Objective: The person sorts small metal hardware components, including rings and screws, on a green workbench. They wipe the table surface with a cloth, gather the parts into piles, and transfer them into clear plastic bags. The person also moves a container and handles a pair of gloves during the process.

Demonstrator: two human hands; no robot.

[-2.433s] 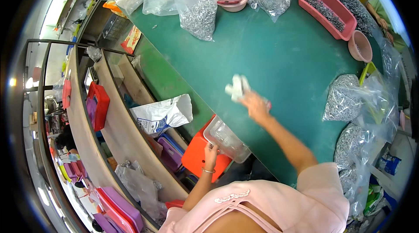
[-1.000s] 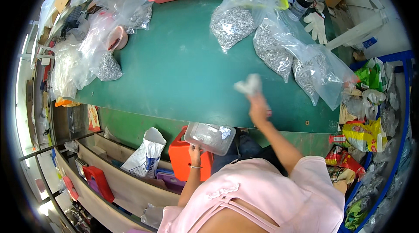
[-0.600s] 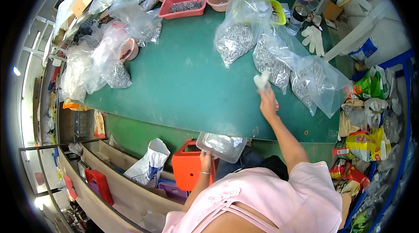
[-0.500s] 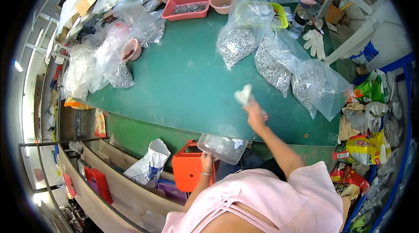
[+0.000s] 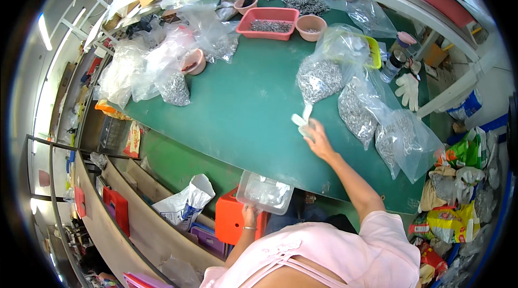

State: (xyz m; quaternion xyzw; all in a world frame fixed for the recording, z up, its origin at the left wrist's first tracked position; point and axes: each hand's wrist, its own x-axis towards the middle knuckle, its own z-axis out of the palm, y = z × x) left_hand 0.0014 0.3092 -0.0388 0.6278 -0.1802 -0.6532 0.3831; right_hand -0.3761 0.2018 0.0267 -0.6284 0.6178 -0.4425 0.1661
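My left hand (image 5: 250, 215) grips the near left edge of a translucent plastic tub (image 5: 244, 188) below the table's front edge. Clear plastic (image 5: 270, 192) lies inside the tub. Stretched out over the green table (image 5: 232, 102), my right hand (image 5: 317, 139) has its fingers closed on a small whitish wad (image 5: 300, 121), smeared by motion. Whether the wad is cloth, paper or plastic cannot be made out. Just beyond that hand sits a clear bag of small silvery metal parts (image 5: 319, 79). Two more such bags (image 5: 356, 112) (image 5: 396, 139) lie to its right.
A pink tray (image 5: 270, 33) and a pink bowl (image 5: 311, 28) of metal parts stand at the far side. More filled bags (image 5: 175, 89) lie on the left. A white glove (image 5: 407, 91) and a bottle (image 5: 393, 67) are at the right edge. An orange stool (image 5: 232, 223) stands beside me.
The view has shifted, so the table sits lower and further right. The white-blue scrap seen in the tub before no longer shows. My right hand still holds the whitish wad, now closer to the bags.
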